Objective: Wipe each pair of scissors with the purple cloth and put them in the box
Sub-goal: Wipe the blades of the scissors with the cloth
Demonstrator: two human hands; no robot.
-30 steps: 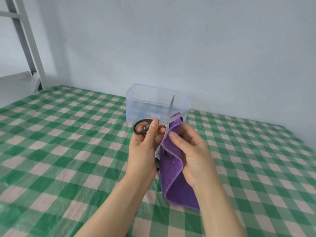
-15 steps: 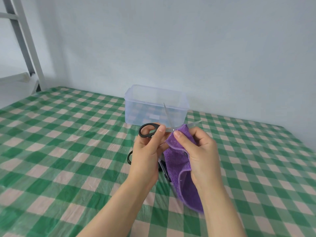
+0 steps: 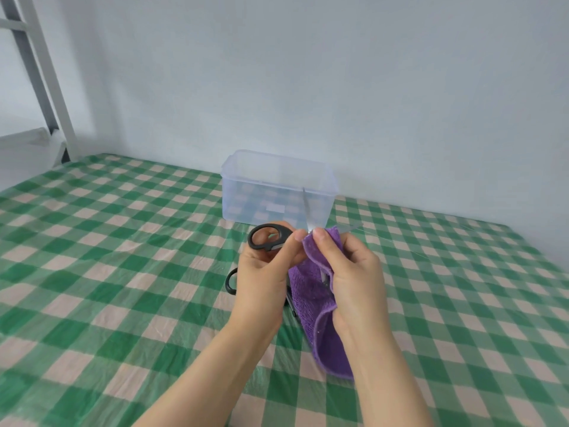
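Observation:
My left hand (image 3: 264, 272) grips a pair of black-handled scissors (image 3: 267, 237) by the handles, above the table. Its blades are spread: one points up in front of the box, the other points right. My right hand (image 3: 354, 272) pinches the purple cloth (image 3: 311, 291) around the blades near the pivot; the rest of the cloth hangs down below my hand. A clear plastic box (image 3: 278, 192) stands open just behind my hands. A second pair of scissors (image 3: 231, 282) lies on the table under my left hand, mostly hidden.
The table carries a green and cream checked cover (image 3: 107, 257). A pale wall runs close behind the box. A grey metal ladder frame (image 3: 40, 75) stands at the far left.
Both hands have lifted a little and moved toward the box. The cloth has slid along the blades toward the pivot. The second pair on the table has come into sight.

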